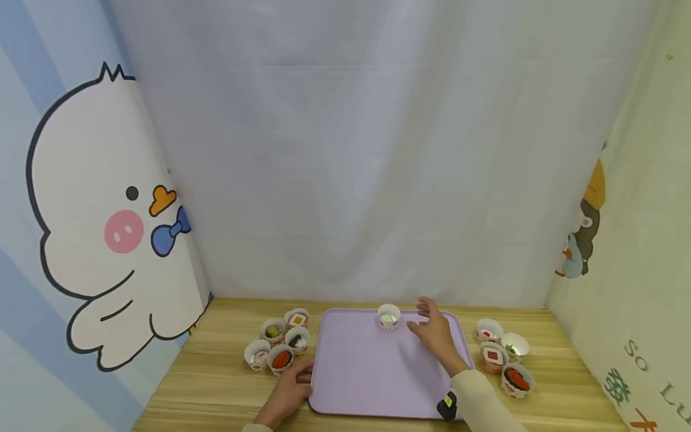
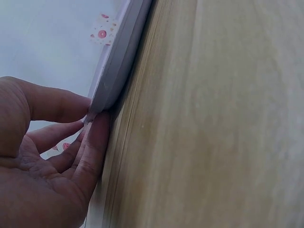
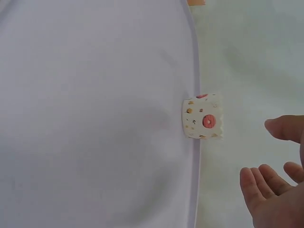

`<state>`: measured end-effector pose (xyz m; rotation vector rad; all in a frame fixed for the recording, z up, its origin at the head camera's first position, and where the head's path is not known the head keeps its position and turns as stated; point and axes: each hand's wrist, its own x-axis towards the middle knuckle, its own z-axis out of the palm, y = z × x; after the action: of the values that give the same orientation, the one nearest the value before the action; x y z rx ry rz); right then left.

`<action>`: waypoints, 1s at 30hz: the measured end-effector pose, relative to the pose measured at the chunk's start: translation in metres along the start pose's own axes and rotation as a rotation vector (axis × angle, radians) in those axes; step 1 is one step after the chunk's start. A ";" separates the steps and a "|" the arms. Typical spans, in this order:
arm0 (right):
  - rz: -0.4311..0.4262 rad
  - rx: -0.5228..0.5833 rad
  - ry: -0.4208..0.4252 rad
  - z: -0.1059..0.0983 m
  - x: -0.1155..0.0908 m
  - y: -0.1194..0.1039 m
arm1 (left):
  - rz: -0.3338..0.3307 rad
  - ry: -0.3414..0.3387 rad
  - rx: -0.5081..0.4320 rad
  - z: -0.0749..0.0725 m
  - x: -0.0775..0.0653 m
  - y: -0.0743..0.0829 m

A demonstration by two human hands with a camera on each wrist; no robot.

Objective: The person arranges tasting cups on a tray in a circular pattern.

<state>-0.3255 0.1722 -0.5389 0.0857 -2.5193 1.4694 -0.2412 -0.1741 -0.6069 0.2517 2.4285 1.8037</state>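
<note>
A lavender tray (image 1: 372, 384) lies flat on the wooden table. My left hand (image 1: 288, 390) is at its left edge; in the left wrist view, thumb and fingers of the left hand (image 2: 57, 142) pinch the tray's rim (image 2: 116, 59). A small white paper cup (image 1: 388, 318) with printed donuts stands at the tray's far edge, something pale inside. Just right of this cup, my right hand (image 1: 434, 333) is above the tray, fingers spread and holding nothing. The right wrist view shows a gap between the right hand (image 3: 280, 185) and the cup (image 3: 203, 117).
Several similar cups (image 1: 281, 359) with coloured contents cluster left of the tray, close to the left hand. More cups (image 1: 516, 381) stand to its right. A small black object with a yellow mark (image 1: 447, 406) is by the right sleeve. A pale curtain (image 1: 367, 180) hangs behind.
</note>
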 end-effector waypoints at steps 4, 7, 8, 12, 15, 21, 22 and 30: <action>-0.003 0.012 0.011 -0.016 -0.005 -0.007 | 0.001 0.000 0.000 0.000 0.000 -0.002; -0.004 0.017 0.017 -0.028 -0.010 -0.014 | -0.001 -0.003 0.001 0.000 0.000 -0.002; -0.006 0.016 0.018 -0.032 -0.012 -0.015 | -0.001 -0.003 0.001 0.000 0.000 -0.002; -0.032 0.004 0.027 -0.047 -0.019 -0.019 | -0.005 -0.009 0.006 0.000 -0.001 -0.001; -0.071 -0.011 0.042 -0.058 -0.025 -0.021 | -0.005 -0.010 0.007 -0.001 -0.001 0.000; -0.137 -0.040 0.076 -0.078 -0.040 -0.023 | -0.008 -0.006 0.006 -0.001 -0.001 0.001; -0.141 -0.046 0.082 -0.081 -0.042 -0.023 | -0.010 -0.006 0.004 -0.001 -0.001 0.000; -0.106 -0.050 0.127 -0.109 -0.060 -0.019 | -0.020 -0.002 0.002 -0.001 0.000 -0.001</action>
<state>-0.2463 0.2536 -0.4837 0.1116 -2.4093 1.3282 -0.2418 -0.1751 -0.6073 0.2288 2.4220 1.7924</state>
